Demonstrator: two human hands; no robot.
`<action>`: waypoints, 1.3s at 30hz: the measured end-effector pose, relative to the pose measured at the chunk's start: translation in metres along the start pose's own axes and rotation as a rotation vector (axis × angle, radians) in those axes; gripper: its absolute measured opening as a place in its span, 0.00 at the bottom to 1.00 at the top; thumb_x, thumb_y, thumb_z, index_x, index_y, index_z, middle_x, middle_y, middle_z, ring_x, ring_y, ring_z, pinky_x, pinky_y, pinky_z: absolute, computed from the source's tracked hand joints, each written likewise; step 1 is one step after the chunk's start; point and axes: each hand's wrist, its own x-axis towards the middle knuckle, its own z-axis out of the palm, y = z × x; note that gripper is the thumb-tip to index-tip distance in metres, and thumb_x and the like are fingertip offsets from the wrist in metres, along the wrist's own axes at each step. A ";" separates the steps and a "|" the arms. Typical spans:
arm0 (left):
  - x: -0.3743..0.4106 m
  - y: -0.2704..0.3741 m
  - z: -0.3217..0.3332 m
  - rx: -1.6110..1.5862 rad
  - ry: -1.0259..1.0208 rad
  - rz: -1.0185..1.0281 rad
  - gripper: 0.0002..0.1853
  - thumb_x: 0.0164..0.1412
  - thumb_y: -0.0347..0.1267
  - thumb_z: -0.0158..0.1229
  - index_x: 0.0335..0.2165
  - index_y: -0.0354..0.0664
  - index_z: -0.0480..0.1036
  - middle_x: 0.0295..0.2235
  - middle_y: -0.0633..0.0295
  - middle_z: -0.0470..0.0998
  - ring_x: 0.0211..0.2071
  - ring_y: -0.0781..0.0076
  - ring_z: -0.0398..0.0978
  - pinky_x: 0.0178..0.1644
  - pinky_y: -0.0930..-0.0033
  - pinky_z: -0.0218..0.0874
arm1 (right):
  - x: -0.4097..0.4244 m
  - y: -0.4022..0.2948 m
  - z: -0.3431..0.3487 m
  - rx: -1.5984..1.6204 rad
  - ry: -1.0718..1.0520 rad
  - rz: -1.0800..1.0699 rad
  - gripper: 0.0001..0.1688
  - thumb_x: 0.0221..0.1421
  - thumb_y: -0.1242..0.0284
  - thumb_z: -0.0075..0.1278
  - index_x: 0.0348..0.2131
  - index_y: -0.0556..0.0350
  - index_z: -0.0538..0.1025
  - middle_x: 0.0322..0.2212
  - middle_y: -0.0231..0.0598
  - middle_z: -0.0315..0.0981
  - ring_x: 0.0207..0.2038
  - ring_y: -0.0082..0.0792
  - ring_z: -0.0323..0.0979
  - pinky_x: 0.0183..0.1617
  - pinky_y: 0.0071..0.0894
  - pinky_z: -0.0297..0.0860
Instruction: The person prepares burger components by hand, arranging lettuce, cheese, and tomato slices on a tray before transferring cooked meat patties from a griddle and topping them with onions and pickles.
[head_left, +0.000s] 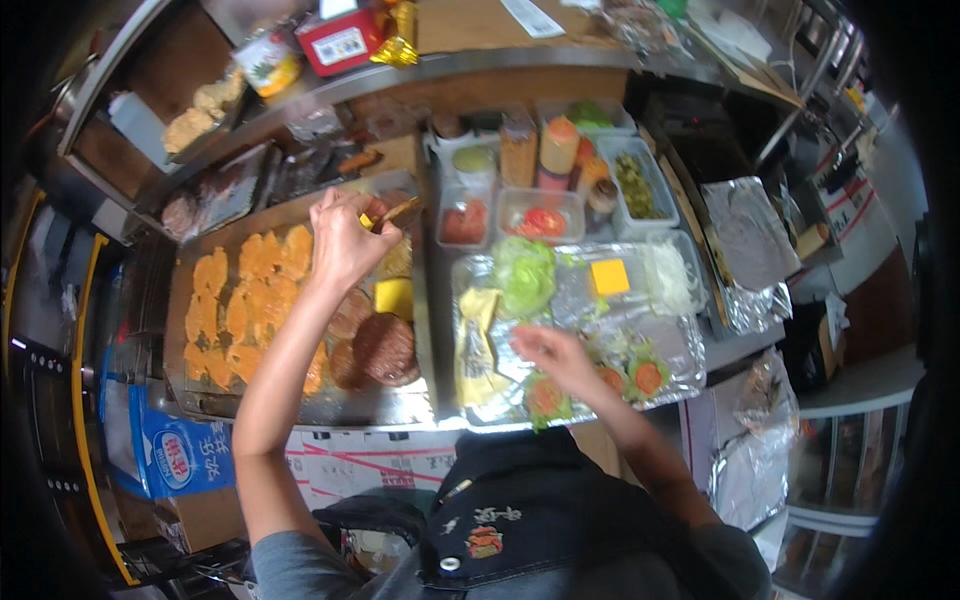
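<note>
My left hand (345, 236) is over the flat griddle (360, 409), pinching a thin brown piece (396, 212). A bit of yellow shows at the fingers; what the piece is cannot be told. Below it are browned meat patties (385, 349) and a yellow cheese slice (394, 298). My right hand (555, 356), blurred, hovers with fingers apart over a foil-lined tray (517, 416) and seems to hold nothing. Around it lie lettuce leaves (523, 277), another cheese slice (610, 277), crumpled yellowish wrapping (480, 349), and lettuce with tomato slices (648, 377).
Orange-coated meat pieces (262, 292) cover the griddle's left side. Behind the tray stand tubs of tomato (541, 223) and chopped pickles (636, 187), beside sauce bottles (559, 146). Shredded onion (670, 277) fills a tub at right. A metal shelf (450, 71) spans the back.
</note>
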 end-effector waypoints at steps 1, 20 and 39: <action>-0.008 0.029 -0.004 0.048 0.044 0.155 0.08 0.36 0.27 0.61 0.22 0.37 0.74 0.23 0.59 0.74 0.36 0.60 0.69 0.48 0.58 0.57 | 0.011 -0.009 -0.007 0.214 -0.007 0.090 0.21 0.59 0.68 0.50 0.50 0.58 0.71 0.39 0.35 0.76 0.41 0.30 0.73 0.44 0.31 0.69; -0.282 0.125 0.169 -0.132 -0.271 0.673 0.07 0.46 0.28 0.57 0.29 0.44 0.74 0.30 0.65 0.72 0.36 0.71 0.70 0.44 0.64 0.61 | -0.012 0.135 -0.073 -0.388 -0.263 0.225 0.13 0.45 0.79 0.55 0.35 0.62 0.76 0.28 0.43 0.78 0.32 0.35 0.76 0.35 0.33 0.70; -0.303 0.115 0.182 -0.212 -0.159 0.585 0.03 0.45 0.31 0.54 0.25 0.47 0.70 0.24 0.69 0.70 0.35 0.75 0.69 0.33 0.74 0.57 | 0.204 -0.064 0.108 -0.926 -0.400 -0.688 0.11 0.52 0.80 0.46 0.35 0.57 0.78 0.36 0.46 0.76 0.40 0.44 0.74 0.42 0.39 0.70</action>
